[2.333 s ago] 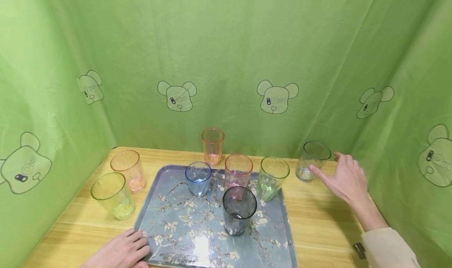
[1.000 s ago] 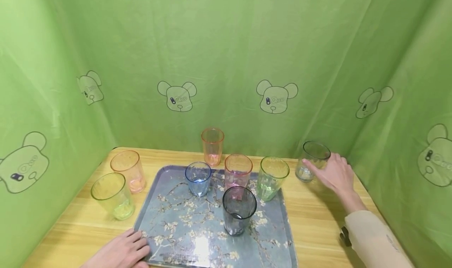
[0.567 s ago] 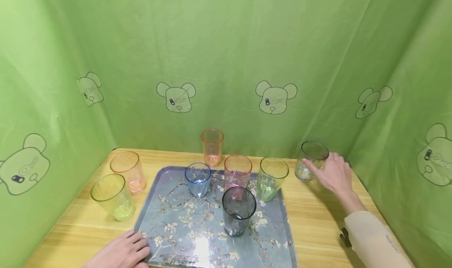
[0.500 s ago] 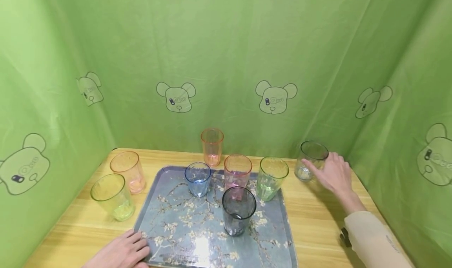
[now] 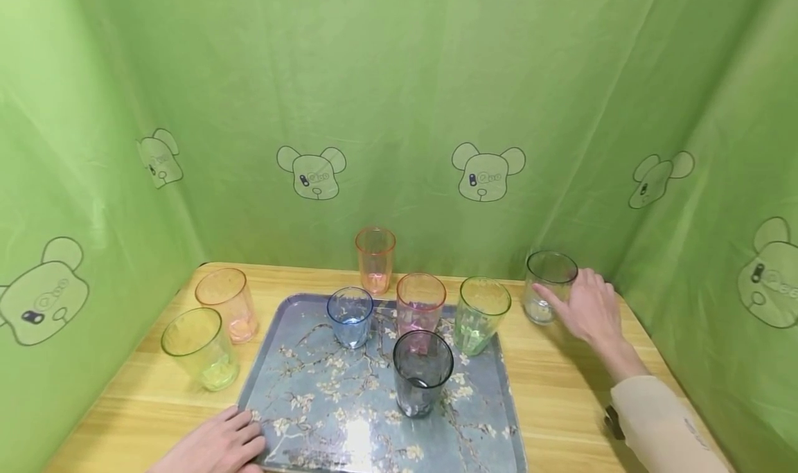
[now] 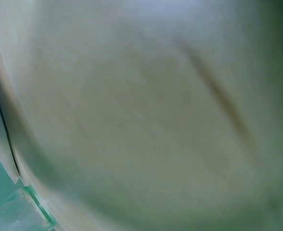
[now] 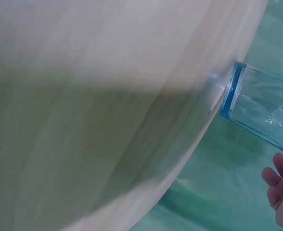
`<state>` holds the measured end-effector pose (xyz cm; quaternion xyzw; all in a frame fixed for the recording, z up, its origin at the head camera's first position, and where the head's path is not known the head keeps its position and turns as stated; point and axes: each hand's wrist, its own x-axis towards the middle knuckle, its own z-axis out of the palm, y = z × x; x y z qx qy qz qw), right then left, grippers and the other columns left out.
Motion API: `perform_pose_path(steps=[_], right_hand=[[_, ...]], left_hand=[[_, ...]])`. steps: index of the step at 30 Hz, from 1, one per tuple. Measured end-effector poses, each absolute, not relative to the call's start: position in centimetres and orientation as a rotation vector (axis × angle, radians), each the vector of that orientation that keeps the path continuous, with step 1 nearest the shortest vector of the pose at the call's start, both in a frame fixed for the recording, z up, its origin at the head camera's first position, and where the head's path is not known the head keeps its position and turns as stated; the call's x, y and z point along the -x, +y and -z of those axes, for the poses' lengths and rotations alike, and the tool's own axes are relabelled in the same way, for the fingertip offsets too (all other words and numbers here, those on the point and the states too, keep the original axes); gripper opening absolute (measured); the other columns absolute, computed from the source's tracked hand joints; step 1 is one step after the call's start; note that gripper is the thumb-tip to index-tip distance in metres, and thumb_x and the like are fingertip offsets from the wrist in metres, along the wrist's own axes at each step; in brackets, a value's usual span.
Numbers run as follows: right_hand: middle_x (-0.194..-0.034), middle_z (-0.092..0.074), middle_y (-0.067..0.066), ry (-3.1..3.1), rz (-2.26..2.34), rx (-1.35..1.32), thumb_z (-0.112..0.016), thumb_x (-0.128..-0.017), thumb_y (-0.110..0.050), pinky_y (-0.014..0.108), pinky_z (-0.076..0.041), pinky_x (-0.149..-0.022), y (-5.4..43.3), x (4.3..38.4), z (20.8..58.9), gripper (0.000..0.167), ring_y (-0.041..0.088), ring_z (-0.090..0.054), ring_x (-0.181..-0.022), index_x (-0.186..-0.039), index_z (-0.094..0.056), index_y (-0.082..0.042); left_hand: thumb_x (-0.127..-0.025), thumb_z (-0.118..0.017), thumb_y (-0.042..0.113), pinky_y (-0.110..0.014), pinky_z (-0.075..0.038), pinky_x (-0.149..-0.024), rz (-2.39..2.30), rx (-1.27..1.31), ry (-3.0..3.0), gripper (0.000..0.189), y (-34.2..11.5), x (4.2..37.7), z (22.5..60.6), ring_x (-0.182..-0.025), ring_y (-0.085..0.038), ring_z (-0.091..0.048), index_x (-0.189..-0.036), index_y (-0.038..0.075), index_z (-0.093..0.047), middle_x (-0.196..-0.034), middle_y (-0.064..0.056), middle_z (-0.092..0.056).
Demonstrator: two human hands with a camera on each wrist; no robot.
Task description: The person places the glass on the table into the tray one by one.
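Observation:
At the back right of the table, my right hand point(image 5: 592, 307) holds a clear drinking glass with a dark rim point(image 5: 548, 305). The thumb lies across its front and the other fingers are at its right side. In the right wrist view, fingertips point(image 7: 279, 179) are against the wall of the glass point(image 7: 264, 106). My left hand point(image 5: 215, 442) rests on the front left edge of a flowered blue-grey tray point(image 5: 324, 417). Standing upright on the tray are a blue glass point(image 5: 351, 324), a pink glass point(image 5: 419, 314), a green glass point(image 5: 476, 324) and a dark grey glass point(image 5: 418, 383).
Left of the tray, a yellow-green glass point(image 5: 208, 359) and an orange glass point(image 5: 233, 307) stand on the wooden table point(image 5: 561, 417). Behind the tray is another orange glass point(image 5: 376, 262). A green curtain point(image 5: 399, 78) encloses the table at the back and sides.
My right hand has moved left and taken hold of the dark-rimmed glass. Since half a second ago, that glass has shifted slightly and looks more upright. My left hand stays on the tray edge.

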<state>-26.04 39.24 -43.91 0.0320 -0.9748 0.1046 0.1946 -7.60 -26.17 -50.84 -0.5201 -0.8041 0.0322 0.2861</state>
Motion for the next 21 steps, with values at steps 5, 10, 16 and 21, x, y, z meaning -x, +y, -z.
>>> perform_pose_path(steps=[5,10,16,21], right_hand=[[-0.101,-0.056,0.035,-2.728,-0.239,-0.111,-0.054,-0.098,-0.071,0.049,-0.04,-0.074,39.3,25.7,43.7,0.098,0.043,-0.054,-0.086,-0.121,-0.05,0.024],[-0.099,-0.057,0.034,-2.716,-0.213,-0.124,-0.057,-0.096,-0.071,0.045,-0.038,-0.071,39.4,25.2,43.5,0.097,0.041,-0.054,-0.082,-0.12,-0.051,0.023],[-0.103,-0.058,0.035,-2.714,-0.213,-0.151,-0.061,-0.095,-0.07,0.047,-0.04,-0.072,39.4,24.3,43.4,0.095,0.042,-0.056,-0.085,-0.122,-0.052,0.021],[-0.096,-0.058,0.03,-2.677,-0.242,-0.197,-0.065,-0.093,-0.067,0.05,-0.043,-0.072,39.1,23.3,43.4,0.087,0.039,-0.055,-0.079,-0.114,-0.054,0.017]], left_hand=[[-0.106,-0.053,0.052,-0.02,-0.028,-0.071,-0.077,1.383,-2.156,0.033,-26.2,7.6,50.9,-0.075,-0.004,-0.043,-0.081,0.029,-0.053,-0.079,0.016,-0.052],[-0.107,-0.052,0.052,-0.02,-0.028,-0.072,-0.077,1.381,-2.158,0.034,-26.1,7.6,51.0,-0.075,-0.004,-0.043,-0.081,0.029,-0.052,-0.079,0.016,-0.051],[-0.107,-0.05,0.052,-0.02,-0.027,-0.071,-0.087,1.381,-2.151,0.036,-26.1,7.6,51.0,-0.075,-0.005,-0.042,-0.08,0.029,-0.052,-0.079,0.016,-0.051],[-0.108,-0.05,0.052,-0.02,-0.027,-0.071,-0.08,1.397,-2.141,0.036,-26.1,7.6,50.9,-0.074,-0.005,-0.041,-0.081,0.028,-0.052,-0.079,0.016,-0.052]])
